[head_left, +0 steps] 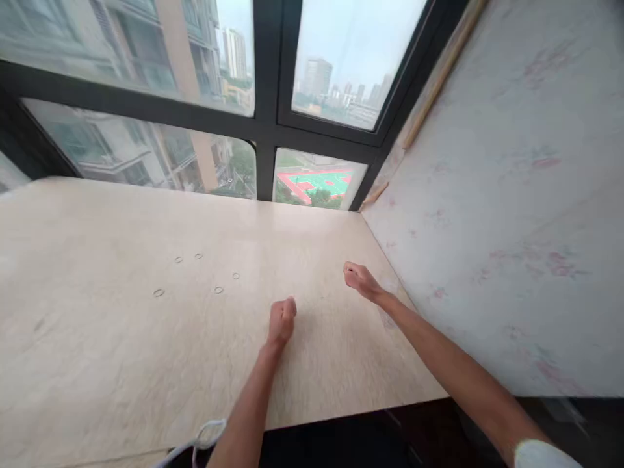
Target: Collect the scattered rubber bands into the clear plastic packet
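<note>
My left hand (282,320) is closed in a fist over the middle of the pale stone sill (331,364). Further right, near the papered wall, my right hand (359,278) is also curled closed. Whether either fist has something small inside cannot be made out. Several thin rings lie apart from one another on the sill to the left of my hands; among them are one ring (158,293) nearest the left, another ring (219,290) and a third ring (236,276) closest to my left hand. Neither hand touches a ring.
Behind the sill stands a dark-framed window (266,130). A wall with floral paper (487,195) bounds the right side. At the bottom, a white cable (209,426) loops by the sill's front edge, beside my left forearm.
</note>
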### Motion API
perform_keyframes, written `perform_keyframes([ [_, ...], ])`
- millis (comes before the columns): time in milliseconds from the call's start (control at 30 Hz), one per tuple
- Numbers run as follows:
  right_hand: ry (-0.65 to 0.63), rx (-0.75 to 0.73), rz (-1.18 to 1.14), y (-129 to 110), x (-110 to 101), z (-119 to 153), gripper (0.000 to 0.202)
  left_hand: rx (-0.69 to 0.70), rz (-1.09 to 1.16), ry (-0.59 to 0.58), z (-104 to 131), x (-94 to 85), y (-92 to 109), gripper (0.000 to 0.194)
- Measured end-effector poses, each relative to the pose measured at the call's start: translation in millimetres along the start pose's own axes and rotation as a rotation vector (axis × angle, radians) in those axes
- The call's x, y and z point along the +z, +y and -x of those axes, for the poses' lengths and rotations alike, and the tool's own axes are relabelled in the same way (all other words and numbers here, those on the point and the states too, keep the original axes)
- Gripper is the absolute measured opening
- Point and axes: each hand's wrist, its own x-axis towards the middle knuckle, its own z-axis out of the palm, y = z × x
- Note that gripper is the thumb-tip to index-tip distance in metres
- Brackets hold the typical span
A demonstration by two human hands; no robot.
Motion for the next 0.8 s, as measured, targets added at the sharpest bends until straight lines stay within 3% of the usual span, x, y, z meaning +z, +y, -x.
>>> perform_keyframes([
  [233, 0.185, 0.179, 0.042, 32, -68, 90, 0.026, 0.035, -0.028, 0.004, -4, 6.7, -4, 0.041],
  [367, 0.223, 0.272, 0.19, 50, -94, 129, 0.031, 0.048, -0.045, 0.031, -5, 10.6, -7, 0.042],
  [533, 0.169, 0.286, 0.355, 68, -100, 151, 0.033, 0.055, -0.041, 0.051, -5, 13.4, -10, 0.042],
  [800, 0.111, 0.335, 0.414, 83, -100, 153, 0.032, 0.056, -0.021, 0.067, -4, 15.6, -11, 0.043],
])
